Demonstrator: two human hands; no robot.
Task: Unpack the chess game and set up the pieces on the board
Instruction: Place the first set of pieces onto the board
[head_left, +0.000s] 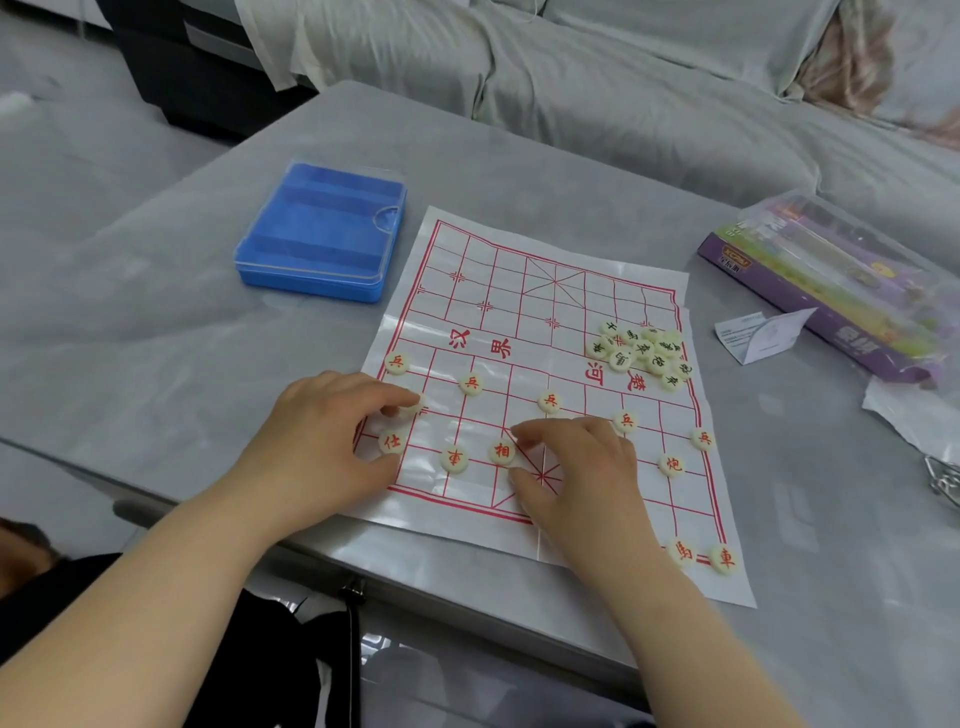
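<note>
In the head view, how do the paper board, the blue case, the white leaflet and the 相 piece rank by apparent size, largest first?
1. paper board
2. blue case
3. white leaflet
4. 相 piece
The leaflet is folded, so only its visible part counts.

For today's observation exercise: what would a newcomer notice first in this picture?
The white board with its red grid dominates the grey table, both hands over its near edge: the left hand pinches a pale piece, the right hand curls beside another. A heap of black-lettered pieces sits at the board's right, and a blue case lies beyond its left corner.
</note>
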